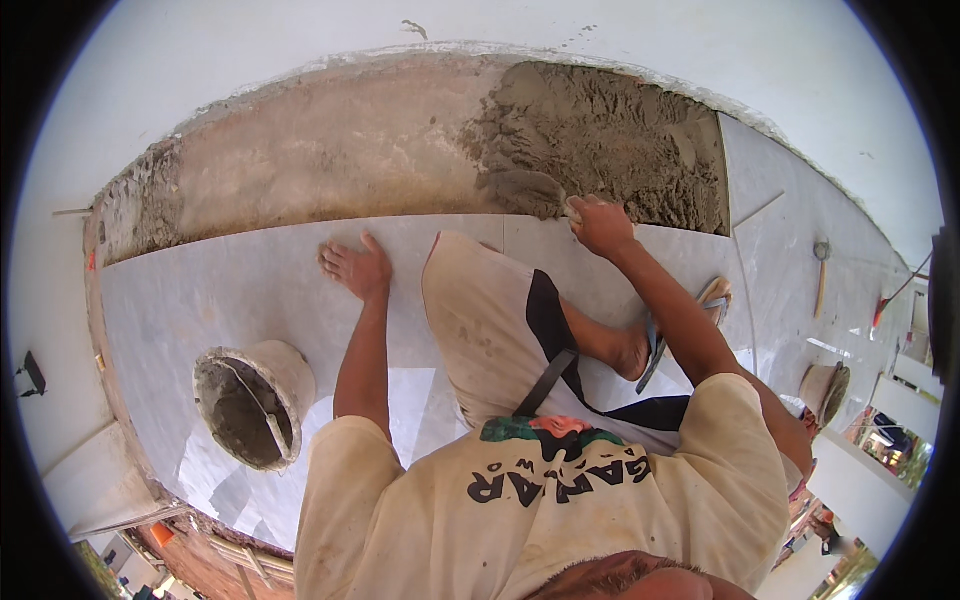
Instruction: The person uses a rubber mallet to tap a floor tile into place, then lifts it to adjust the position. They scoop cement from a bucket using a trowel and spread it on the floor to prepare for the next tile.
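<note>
My right hand [598, 225] grips a trowel [522, 190] at the edge of a bed of wet grey mortar [620, 130], which lies along the bare strip of floor [330, 140]. The blade is smeared and touches the mortar. My left hand [355, 265] lies open on the pale grey tiles [250, 300], fingers apart, just below the strip. My bent knee [470, 320] rests between my arms, and my sandalled right side foot [630, 355] is under my right forearm. A bucket of mortar [245, 405] stands left of my left forearm.
A white wall [300, 40] borders the strip. A rubber mallet [820, 275], a thin rod [757, 210] and a second bucket [822, 385] are on the tiles to the right. Red earth and wooden pieces [250, 560] show at the lower left edge.
</note>
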Demonstrator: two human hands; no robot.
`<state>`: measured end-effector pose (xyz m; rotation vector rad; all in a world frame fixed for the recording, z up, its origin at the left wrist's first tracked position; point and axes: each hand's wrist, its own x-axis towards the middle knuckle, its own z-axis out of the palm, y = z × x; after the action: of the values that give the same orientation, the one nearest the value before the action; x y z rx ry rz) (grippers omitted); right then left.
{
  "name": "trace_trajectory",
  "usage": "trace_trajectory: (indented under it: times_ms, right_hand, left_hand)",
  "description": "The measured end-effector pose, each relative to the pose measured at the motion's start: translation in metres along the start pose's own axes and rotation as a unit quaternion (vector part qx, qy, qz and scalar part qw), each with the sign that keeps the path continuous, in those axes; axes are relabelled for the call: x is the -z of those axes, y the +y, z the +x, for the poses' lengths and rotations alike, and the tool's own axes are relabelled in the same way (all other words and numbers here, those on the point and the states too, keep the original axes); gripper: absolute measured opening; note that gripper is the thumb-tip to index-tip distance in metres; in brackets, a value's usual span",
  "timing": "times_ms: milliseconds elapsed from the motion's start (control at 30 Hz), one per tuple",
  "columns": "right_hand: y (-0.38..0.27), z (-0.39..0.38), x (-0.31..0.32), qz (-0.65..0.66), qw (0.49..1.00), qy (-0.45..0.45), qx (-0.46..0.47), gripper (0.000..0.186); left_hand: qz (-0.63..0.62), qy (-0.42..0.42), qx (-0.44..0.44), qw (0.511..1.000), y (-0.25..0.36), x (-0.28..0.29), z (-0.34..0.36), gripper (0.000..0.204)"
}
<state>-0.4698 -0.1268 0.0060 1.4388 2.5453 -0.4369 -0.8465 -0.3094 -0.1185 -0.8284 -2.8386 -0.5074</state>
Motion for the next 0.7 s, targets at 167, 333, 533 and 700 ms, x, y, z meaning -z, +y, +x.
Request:
trace_trajectory:
  times_ms: [167, 333, 533, 700]
  right_hand:
    - [0.006, 0.011, -0.001, -0.007, 0.998, 0.016, 0.053, 0.043]
    - [0.005, 0.007, -0.020, -0.019, 0.998, 0.001, 0.053, 0.043]
    - [0.019, -0.014, -0.027, 0.128, 0.980, 0.104, -0.110, 0.042]
    - [0.024, -0.055, -0.022, 0.460, 0.836, -0.056, -0.294, 0.042]
  left_hand:
    - [0.008, 0.006, -0.006, 1.000, -0.006, -0.002, 0.001, 0.077]
    - [0.026, -0.006, 0.001, 1.000, -0.004, -0.006, 0.002, 0.079]
    - [0.017, -0.003, 0.013, 1.000, 0.003, -0.002, 0.002, 0.078]
    - [0.011, -0.011, 0.016, 1.000, -0.004, -0.002, 0.000, 0.079]
